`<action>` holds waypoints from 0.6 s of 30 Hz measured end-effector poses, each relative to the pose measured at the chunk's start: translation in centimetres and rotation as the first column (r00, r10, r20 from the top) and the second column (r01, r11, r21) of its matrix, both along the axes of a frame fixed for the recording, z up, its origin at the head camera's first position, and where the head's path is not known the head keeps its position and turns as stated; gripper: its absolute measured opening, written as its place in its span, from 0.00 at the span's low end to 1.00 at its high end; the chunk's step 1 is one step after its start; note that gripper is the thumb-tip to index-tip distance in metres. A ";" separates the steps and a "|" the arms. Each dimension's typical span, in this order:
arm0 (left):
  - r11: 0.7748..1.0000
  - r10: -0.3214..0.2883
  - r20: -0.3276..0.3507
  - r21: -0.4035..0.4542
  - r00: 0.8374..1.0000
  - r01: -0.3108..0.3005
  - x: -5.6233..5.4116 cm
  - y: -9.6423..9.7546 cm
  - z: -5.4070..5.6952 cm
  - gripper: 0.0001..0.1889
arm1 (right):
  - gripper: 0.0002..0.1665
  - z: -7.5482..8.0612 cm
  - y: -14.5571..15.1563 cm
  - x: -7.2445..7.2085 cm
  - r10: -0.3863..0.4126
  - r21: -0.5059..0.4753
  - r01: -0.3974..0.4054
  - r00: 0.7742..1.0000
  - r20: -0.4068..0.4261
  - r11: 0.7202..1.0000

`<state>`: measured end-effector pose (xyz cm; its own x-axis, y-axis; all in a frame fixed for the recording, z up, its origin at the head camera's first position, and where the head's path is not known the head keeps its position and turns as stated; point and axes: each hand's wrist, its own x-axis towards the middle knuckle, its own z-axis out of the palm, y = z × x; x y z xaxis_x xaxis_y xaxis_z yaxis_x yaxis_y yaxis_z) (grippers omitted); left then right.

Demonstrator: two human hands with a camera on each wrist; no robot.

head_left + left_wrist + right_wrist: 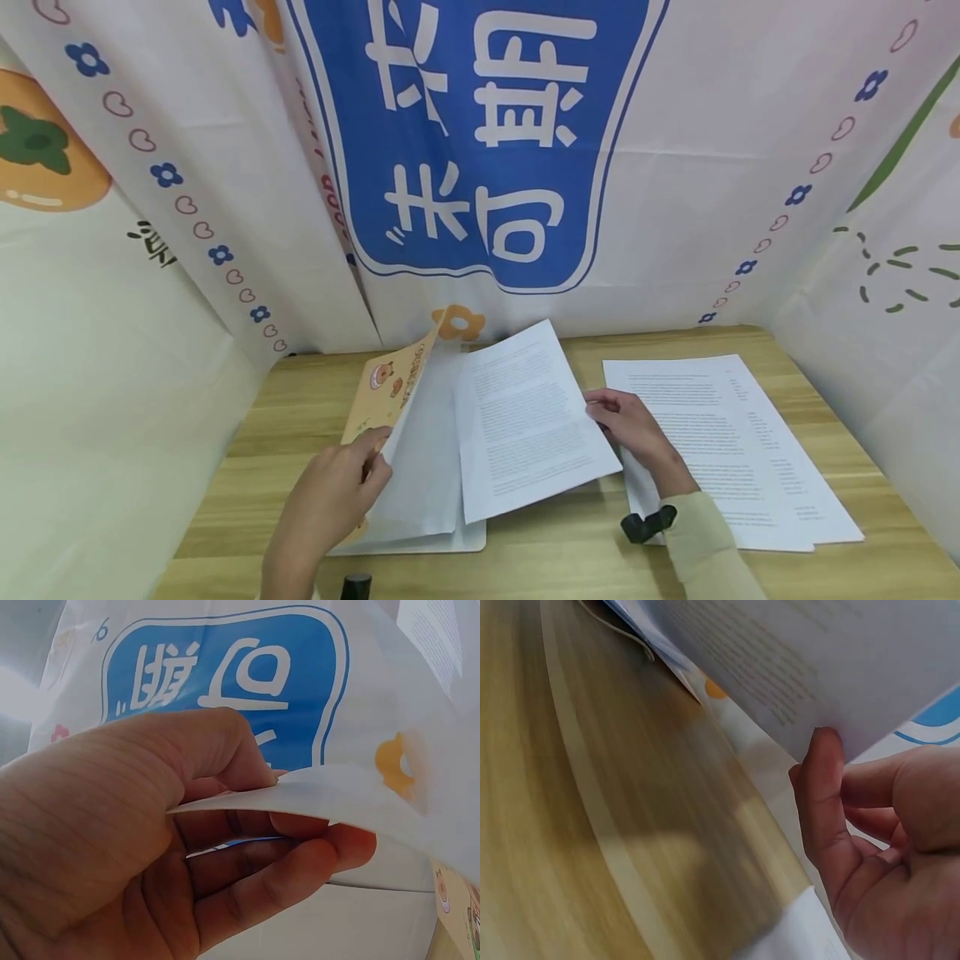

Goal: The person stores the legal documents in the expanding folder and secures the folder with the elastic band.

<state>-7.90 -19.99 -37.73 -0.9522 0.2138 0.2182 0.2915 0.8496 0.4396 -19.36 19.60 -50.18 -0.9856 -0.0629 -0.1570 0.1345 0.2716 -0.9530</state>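
A folder with an orange, cartoon-printed cover [382,387] lies on the table, its cover raised at a slant. My left hand [330,483] pinches the edge of that cover; in the left wrist view, the thumb and fingers of the left hand [202,817] grip its white inner side [300,793]. Beside the cover is a whitish sleeve page [426,450]. A printed sheet [525,417] stands tilted over the folder's right side. My right hand [633,425] pinches its right edge, and in the right wrist view the right hand [877,840] holds a corner of the printed sheet [780,667].
A spread stack of printed papers [720,450] lies on the wooden table [555,554], right of the folder and partly under the right forearm. A white patterned cloth [690,208] with a blue sign hangs along the back edge, and cloth also hangs at both sides.
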 end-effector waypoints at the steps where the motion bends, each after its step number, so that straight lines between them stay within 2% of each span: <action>1: 1.000 0.000 0.003 -0.001 1.000 0.000 0.0 0.0 0.0 0.19 | 0.18 0.0 -0.1 -0.1 -0.003 -0.002 0.003 1.000 -0.001 1.000; 10: 1.000 -0.001 0.008 0.006 1.000 0.000 -0.1 0.1 0.0 0.19 | 0.19 0.3 -0.6 -0.4 -0.030 -0.021 0.030 1.000 -0.005 0.999; 18: 1.000 -0.007 -0.010 0.008 1.000 0.007 -0.1 0.1 -0.1 0.19 | 0.20 0.2 -0.8 -0.6 -0.008 -0.075 0.010 1.000 0.025 0.997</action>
